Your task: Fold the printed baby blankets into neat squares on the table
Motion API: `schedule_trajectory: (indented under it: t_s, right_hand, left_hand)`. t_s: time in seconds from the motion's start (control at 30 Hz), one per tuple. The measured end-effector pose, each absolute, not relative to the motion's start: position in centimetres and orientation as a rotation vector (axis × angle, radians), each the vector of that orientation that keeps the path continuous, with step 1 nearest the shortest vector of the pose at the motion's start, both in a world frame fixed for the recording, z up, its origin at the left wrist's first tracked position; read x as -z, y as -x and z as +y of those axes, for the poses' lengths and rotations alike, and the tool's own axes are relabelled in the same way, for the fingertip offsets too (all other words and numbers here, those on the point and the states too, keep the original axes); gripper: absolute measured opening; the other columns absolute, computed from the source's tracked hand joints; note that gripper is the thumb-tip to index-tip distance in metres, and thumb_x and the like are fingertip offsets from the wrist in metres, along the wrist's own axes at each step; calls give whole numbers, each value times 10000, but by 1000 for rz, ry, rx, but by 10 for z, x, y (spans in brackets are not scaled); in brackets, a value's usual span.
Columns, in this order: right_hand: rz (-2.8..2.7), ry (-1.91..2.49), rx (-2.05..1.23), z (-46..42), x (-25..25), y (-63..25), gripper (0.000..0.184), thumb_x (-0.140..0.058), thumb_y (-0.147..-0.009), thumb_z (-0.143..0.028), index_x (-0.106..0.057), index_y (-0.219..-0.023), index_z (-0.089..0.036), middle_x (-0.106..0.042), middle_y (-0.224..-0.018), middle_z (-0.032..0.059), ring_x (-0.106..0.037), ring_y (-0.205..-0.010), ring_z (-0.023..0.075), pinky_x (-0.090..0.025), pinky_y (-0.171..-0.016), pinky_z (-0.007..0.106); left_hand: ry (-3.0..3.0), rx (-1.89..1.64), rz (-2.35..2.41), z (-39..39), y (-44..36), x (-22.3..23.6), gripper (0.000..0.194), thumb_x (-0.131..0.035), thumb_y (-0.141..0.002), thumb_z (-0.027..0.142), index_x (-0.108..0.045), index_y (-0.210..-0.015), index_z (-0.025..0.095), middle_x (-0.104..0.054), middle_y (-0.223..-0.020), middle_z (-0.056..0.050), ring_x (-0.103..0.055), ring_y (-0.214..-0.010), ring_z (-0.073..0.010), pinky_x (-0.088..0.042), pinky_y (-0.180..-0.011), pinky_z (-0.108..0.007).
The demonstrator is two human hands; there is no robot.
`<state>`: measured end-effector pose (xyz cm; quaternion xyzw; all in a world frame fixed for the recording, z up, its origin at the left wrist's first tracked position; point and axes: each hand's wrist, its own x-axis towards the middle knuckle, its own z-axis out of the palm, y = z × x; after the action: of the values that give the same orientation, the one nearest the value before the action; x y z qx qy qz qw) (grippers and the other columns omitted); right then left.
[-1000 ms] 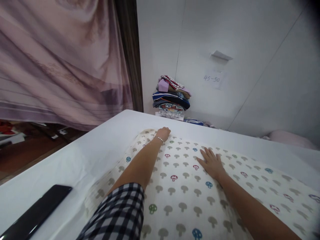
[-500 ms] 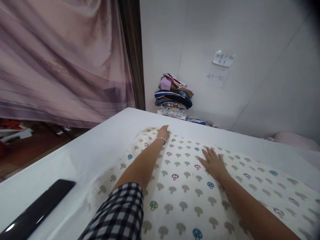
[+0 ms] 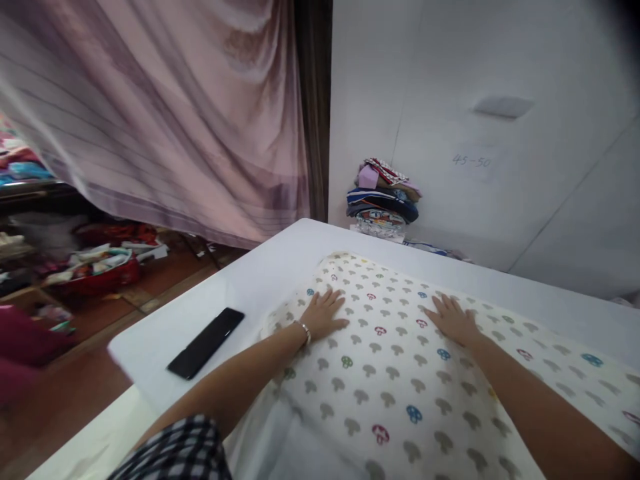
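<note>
Left hand [image 3: 321,316], nearer the phone [image 3: 206,343], and right hand [image 3: 454,321], farther, lie with fingers apart on the cloth [image 3: 387,337], probably to flatten it

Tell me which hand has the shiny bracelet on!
The left hand, nearer the flat black object: the bracelet circles its wrist, while the right hand has a bare wrist.

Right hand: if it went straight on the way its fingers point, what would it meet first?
Past the printed cloth under it and the bare white table, the right hand would probably meet the folded fabric stack; depth there is unclear.
</note>
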<state>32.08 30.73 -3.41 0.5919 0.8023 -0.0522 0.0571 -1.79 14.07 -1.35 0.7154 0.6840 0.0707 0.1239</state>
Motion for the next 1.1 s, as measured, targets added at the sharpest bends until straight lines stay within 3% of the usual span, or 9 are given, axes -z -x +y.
schedule_trajectory:
  t_s: [0.1,0.27,0.37,0.53,0.67,0.73,0.83,1.0,1.1]
  right_hand:
    - [2466,-1800,155,284,14,-305,668,-141,-873,-545,-210,-1433,-187,-85,-1502,107,-63,-1361,323,-147,-1031,587]
    - [2759,-1404,232,168,4,-287,629,-154,-887,-547,-223,-1428,-234,-111,-1501,2,-41,-1374,211,-61,-1107,458]
    - [2920,-1106,439,86,9,-291,615,-220,-891,-549,-241,-1422,-239,-162,-1489,16,-99,-1369,216,-84,-1111,459]
    - [3095,-738,492,10,10,-276,579,-359,-887,-440,-249,-1419,-239,-242,-1466,24,-199,-1349,211,-150,-1108,442]
    - [3109,-816,313,1,5,-240,586,-371,-833,-202,-278,-1411,-178,-293,-1448,56,-265,-1320,224,-254,-1059,419]
    - [3109,-901,202,2,5,-224,620,-370,-782,-114,-311,-1397,-160,-338,-1427,75,-305,-1292,237,-293,-1023,409]
    - [3104,-989,103,4,8,-210,625,-355,-767,-67,-331,-1385,-157,-417,-1372,99,-405,-1200,248,-363,-942,391]
    - [3112,-1048,85,8,11,-205,636,-323,-753,-14,-345,-1377,-138,-524,-1249,116,-481,-1074,240,-417,-849,340]
    - [3108,-1090,160,11,12,-207,607,-300,-770,-16,-370,-1364,-124,-596,-1113,120,-511,-1018,227,-430,-838,326]
  left_hand:
    - [-1985,-338,1951,133,18,4,616,-340,-855,567,-335,-1369,225,-208,-1482,-77,-150,-1365,-242,-109,-1098,-475]
    - [-1852,-918,2130,75,41,-8,407,-482,-831,422,-550,-1179,223,-450,-1357,-67,-395,-1251,-215,-274,-1068,-384]
    - [-1212,-1331,2345,23,68,-5,272,-529,-798,298,-617,-1038,204,-573,-1200,-80,-496,-1138,-227,-347,-1018,-389]
    - [-382,-1579,2078,-30,69,2,325,-551,-772,196,-543,-1093,148,-600,-1074,-124,-622,-864,-196,-516,-727,-323]
    - [-268,-1616,1809,-44,28,2,380,-579,-757,164,-479,-1123,135,-629,-948,-108,-640,-681,-149,-520,-605,-273]
    - [-185,-1633,1546,-48,9,0,289,-592,-762,179,-511,-1036,136,-635,-842,-76,-631,-628,-137,-507,-578,-252]
    - [-65,-1620,1193,-51,-7,-3,113,-549,-820,248,-532,-825,137,-580,-662,-24,-587,-548,-101,-468,-522,-197]
    - [43,-1626,1037,-37,-4,-8,267,-471,-865,376,-492,-718,154,-493,-560,21,-426,-392,-51,-354,-386,-162]
    - [70,-1686,1120,-19,-2,-6,256,-517,-834,385,-490,-717,160,-517,-584,10,-465,-427,-66,-394,-420,-180]
